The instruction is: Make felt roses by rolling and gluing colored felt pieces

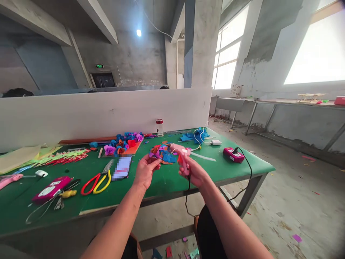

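Observation:
My right hand (pixel 194 170) is closed round the handle of a pink hot glue gun (pixel 180 150). Its nozzle points left, and a clear glue stick (pixel 203 156) sticks out behind it. A purple paper flower (pixel 154 152) is pinched between the thumb and fingers of my left hand (pixel 145 170). The nozzle is close to the flower; whether they touch I cannot tell. Blue paper pieces (pixel 168 157) lie on the table just beyond my hands, with orange and purple ones among them.
On the green table (pixel 159 183) are scissors (pixel 97 180), a phone (pixel 122 167), a heap of paper flowers (pixel 125 142), a glass jar (pixel 159 127), blue paper (pixel 198 135) and a pink power strip (pixel 233 154). Another pink power strip (pixel 52 189) lies left. A black cord hangs below the glue gun.

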Tool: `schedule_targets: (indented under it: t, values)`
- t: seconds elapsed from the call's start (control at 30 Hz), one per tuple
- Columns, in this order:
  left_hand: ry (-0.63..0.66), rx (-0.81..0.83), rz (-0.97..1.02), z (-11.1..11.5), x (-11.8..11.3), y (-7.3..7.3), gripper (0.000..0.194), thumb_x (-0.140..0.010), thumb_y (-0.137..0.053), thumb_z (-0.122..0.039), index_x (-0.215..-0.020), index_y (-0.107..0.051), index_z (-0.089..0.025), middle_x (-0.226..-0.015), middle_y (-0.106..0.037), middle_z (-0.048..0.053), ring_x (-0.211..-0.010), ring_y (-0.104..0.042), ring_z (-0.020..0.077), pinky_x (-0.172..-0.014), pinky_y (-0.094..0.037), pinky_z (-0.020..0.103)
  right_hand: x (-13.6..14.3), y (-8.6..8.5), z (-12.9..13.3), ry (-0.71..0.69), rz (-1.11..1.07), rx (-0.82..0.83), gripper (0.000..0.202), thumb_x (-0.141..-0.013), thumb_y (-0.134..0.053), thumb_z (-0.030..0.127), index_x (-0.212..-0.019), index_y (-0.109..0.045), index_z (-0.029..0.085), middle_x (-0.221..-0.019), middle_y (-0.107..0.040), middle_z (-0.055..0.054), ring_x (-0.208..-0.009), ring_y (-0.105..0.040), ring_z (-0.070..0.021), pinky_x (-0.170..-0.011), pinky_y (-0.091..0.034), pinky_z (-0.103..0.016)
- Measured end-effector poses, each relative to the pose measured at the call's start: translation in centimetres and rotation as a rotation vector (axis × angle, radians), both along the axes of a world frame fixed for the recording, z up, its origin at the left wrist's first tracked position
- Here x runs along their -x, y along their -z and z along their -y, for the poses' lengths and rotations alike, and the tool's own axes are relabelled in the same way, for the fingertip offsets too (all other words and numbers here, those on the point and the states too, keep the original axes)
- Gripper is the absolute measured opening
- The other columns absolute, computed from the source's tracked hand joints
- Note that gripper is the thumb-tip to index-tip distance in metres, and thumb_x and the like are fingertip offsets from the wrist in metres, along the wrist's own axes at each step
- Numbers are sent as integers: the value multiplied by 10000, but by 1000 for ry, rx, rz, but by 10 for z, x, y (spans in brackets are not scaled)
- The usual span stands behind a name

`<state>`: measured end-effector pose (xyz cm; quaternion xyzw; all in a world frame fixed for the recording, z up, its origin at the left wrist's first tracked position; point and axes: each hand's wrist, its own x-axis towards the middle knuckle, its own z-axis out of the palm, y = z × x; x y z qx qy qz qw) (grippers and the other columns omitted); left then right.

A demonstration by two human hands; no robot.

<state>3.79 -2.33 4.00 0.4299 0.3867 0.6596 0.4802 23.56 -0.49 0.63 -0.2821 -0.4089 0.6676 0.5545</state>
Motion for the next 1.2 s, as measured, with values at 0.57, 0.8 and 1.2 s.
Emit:
schedule_targets:
  t: [0.57,0.8,1.2]
  values:
    - [44,89,77,-38,40,41,243,-600,-859,-215,-773,-693,-171,-660,-616,-25,-568,-546,87,-583,-438,238,24,16,13,324,729,-633,235,-971,-519,379,-1074,-648,212,-920,-750,-53,-595,-550,-147,-551,-416,-267]
    - [65,102,65,-37,42,43,371,-605,-864,-227,-952,-737,-194,-675,-628,-25,-574,-530,88,-590,-436,239,32,11,13,370,802,-696,160,-952,-522,316,-1053,-610,228,-888,-744,-48,-715,-672,-195,-649,-494,-284]
    - [42,69,43,-35,42,47,296,-600,-822,-191,-883,-734,-186,-659,-631,-20,-567,-537,94,-603,-451,258,41,10,16,406,910,-783,144,-962,-491,298,-1027,-600,230,-747,-677,-32,-595,-592,-179,-611,-481,-288]
